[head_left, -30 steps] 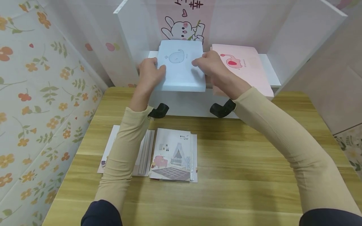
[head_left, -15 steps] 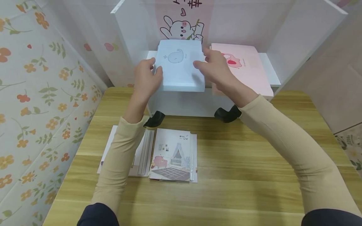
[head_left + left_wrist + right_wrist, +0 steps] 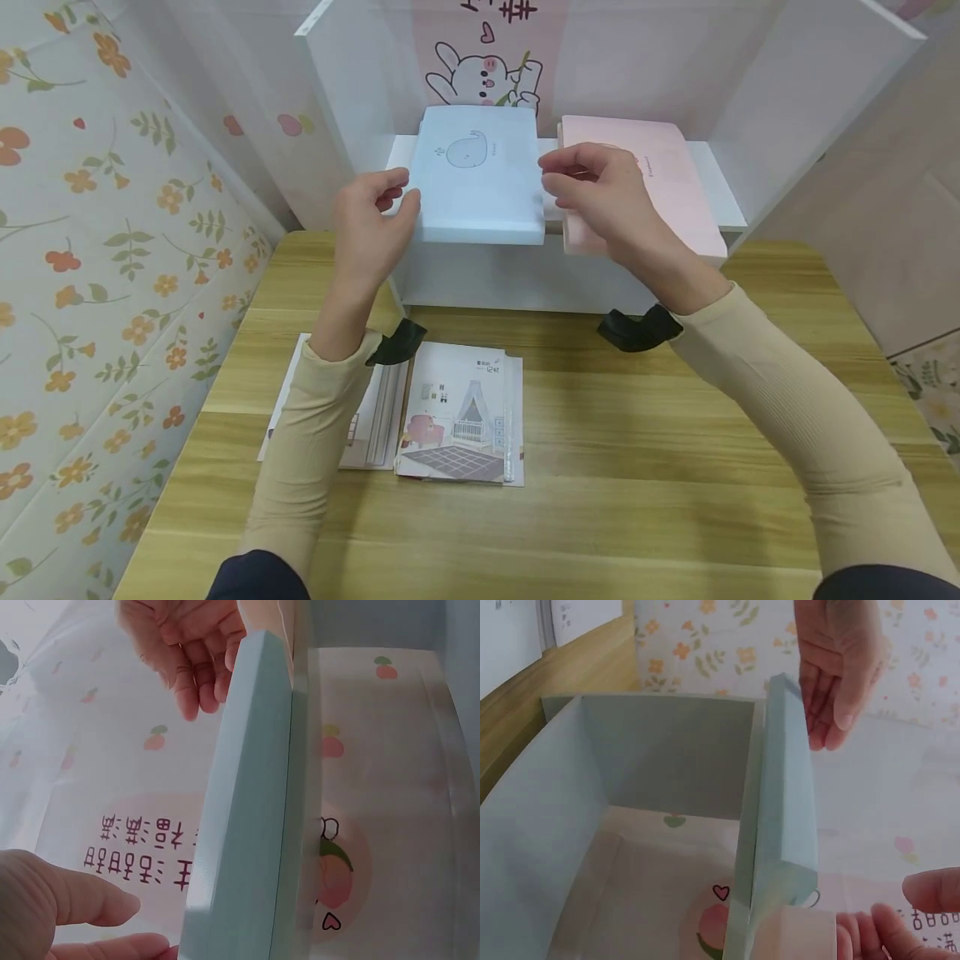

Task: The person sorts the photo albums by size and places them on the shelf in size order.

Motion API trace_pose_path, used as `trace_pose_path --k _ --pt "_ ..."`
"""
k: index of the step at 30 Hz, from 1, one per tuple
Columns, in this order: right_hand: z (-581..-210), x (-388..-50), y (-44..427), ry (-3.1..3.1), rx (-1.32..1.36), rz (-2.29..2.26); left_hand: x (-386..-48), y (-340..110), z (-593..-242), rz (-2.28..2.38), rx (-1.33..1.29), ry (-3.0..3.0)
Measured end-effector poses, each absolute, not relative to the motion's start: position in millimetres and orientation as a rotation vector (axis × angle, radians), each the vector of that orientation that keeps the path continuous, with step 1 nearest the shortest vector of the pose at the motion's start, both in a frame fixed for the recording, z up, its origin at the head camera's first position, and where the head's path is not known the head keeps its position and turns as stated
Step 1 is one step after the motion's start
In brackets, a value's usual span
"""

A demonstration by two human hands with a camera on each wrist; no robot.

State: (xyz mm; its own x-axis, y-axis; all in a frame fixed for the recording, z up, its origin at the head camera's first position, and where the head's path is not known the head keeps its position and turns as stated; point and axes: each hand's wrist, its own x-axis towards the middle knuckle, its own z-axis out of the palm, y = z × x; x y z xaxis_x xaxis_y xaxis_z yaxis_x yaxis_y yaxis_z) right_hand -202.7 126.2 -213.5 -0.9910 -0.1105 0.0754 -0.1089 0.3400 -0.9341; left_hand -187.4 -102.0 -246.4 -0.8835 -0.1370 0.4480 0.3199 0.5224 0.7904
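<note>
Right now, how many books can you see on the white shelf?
2: the blue book on the left and the pink book on the right, partly covered by the right hand. Others may be hidden underneath.

In the near part, a wooden table (image 3: 637, 433) is seen. On its left side, a paper stack printed with a nursery scene (image 3: 453, 417) is laid beside a second stack (image 3: 378, 429). At far left, a flowered curtain (image 3: 142, 275) is hung; at the far side, a rabbit drawing (image 3: 483, 81) is printed on a pink panel (image 3: 442, 25).
</note>
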Motion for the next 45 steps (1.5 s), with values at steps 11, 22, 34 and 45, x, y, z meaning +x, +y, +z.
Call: trace_pose_path --k 11,22,34,45 --pt "-220.6 -180.3 141.5 2.6 -0.328 -1.793 -169.3 -111.8 -256.4 -1.426 -0.212 -2.144" --pt "-232.7 -155.4 147.3 2.566 -0.488 -1.88 -150.6 -116.5 -270.8 -1.382 -0.249 -2.161" --pt "-239.5 -131.8 152.4 2.494 -0.599 -1.918 -135.8 -119.0 -281.7 -1.423 -0.242 -2.169" --pt "-267.7 -122.3 152.6 2.425 -0.627 -1.853 -127.7 -124.5 -301.9 -1.45 -0.219 -2.268"
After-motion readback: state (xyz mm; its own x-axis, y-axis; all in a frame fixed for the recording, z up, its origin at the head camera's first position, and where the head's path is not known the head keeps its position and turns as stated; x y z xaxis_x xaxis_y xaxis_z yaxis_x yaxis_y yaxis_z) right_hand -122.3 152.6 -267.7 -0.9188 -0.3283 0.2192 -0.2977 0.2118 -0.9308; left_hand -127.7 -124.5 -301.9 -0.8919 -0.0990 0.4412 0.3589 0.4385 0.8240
